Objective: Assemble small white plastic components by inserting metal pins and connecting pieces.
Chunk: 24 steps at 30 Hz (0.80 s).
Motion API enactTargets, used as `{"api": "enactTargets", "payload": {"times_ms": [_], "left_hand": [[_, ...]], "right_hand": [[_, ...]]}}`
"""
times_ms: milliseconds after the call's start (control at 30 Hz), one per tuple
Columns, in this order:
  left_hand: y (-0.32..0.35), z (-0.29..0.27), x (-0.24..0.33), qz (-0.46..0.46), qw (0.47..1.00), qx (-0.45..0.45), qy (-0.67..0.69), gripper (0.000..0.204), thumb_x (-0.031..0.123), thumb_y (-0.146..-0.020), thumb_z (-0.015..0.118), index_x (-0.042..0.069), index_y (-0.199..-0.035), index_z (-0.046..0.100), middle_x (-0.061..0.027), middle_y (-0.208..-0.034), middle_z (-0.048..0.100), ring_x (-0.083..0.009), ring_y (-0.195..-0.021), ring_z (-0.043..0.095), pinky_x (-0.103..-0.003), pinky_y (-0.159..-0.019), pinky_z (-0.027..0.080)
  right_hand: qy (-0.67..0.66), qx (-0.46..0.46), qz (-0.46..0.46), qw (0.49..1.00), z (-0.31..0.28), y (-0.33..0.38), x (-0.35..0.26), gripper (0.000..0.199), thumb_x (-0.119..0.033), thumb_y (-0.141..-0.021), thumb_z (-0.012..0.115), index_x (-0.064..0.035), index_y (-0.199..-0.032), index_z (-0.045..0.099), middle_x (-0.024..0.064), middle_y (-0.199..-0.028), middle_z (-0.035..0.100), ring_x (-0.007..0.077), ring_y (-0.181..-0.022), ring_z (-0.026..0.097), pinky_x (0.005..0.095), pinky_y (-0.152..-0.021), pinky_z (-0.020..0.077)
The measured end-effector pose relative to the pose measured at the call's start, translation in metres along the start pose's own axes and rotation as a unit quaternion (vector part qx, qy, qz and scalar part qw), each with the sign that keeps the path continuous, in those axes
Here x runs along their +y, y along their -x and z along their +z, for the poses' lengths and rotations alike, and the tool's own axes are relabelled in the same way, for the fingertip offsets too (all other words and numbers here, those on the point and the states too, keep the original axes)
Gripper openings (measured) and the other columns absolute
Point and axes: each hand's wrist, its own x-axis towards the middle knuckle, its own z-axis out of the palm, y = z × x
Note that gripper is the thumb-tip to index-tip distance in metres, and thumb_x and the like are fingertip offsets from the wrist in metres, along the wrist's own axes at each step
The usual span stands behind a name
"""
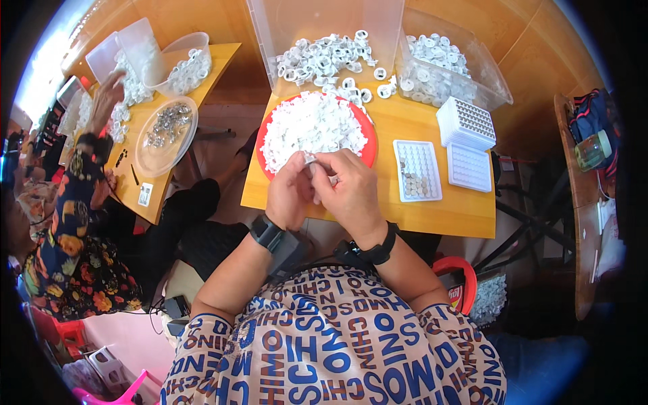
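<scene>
Both hands meet over the near edge of a red round tray [370,156] heaped with small white plastic pieces [312,128]. My left hand [289,192] and my right hand [347,189] are closed with the fingertips together. A small whitish piece [309,159] shows between the fingertips of both hands; its exact kind is too small to make out. To the right of my right hand lies a white compartment tray [413,152] with several round silvery discs [418,185] in its near part.
Stacked white trays [467,121] and another compartment tray [469,167] stand at right. Behind the red tray are loose white ring-shaped parts [324,57] and a clear bin [489,84]. At left, a co-worker's hand [106,101] reaches over another table [150,187] holding a round lid of metal parts [169,125].
</scene>
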Motion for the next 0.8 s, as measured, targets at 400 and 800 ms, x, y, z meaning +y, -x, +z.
{"api": "enactTargets", "payload": {"times_ms": [400, 800], "left_hand": [[0.003, -0.002, 0.003, -0.003, 0.999, 0.016, 0.042, 0.036, 0.034, -0.100, 0.037, 0.005, -0.111, 0.055, -0.0090, -0.097, 0.064, -0.0165, -0.079, 0.059, -0.028, -0.062, 0.044], [0.008, 0.003, -0.010, 0.162, 0.984, -0.010, 0.069, 0.032, 0.032, -0.100, 0.041, 0.004, -0.108, 0.056, -0.0073, -0.098, 0.061, -0.0178, -0.092, 0.057, -0.033, -0.085, 0.045]], "right_hand": [[-0.004, -0.006, 0.015, 1.000, 0.005, -0.006, -0.003, 0.010, -0.008, -0.075, 0.069, -0.0056, -0.083, 0.065, 0.0092, -0.075, 0.062, 0.0270, -0.071, 0.062, 0.0366, -0.062, 0.0502], [-0.063, 0.060, -0.042, 0.995, 0.007, -0.009, -0.018, 0.018, -0.003, -0.073, 0.066, -0.0049, -0.090, 0.066, 0.0092, -0.076, 0.059, 0.0266, -0.073, 0.060, 0.0357, -0.063, 0.0494]]}}
